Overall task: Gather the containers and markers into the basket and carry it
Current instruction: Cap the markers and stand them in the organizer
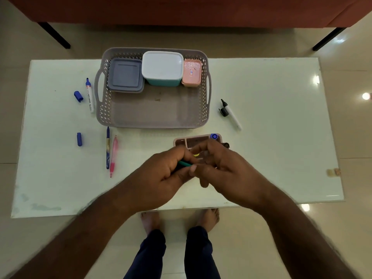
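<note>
Sitting at the far side of the white glossy tabletop (pixel 261 168), the grey perforated plastic basket (pixel 153 117) had its far rim overhanging the table edge. Three containers filled its far half: grey-blue flat square box (pixel 125 75), white-lidded teal tub (pixel 162 67), small pink box (pixel 191 72). Near half of the basket floor was bare. Uncapped blue marker (pixel 90 95) and two blue caps (pixel 78 96) lay left of the basket; blue pen (pixel 107 148) and pink pen (pixel 113 156) near-left; uncapped black marker (pixel 231 114) right. Left hand (pixel 161 176) and right hand (pixel 227 170) met over a pink compartment tray (pixel 198 138), fingers curled. Left pinched a teal pen-like item (pixel 185 163). Right's grip: couldn't tell what it held.
</note>
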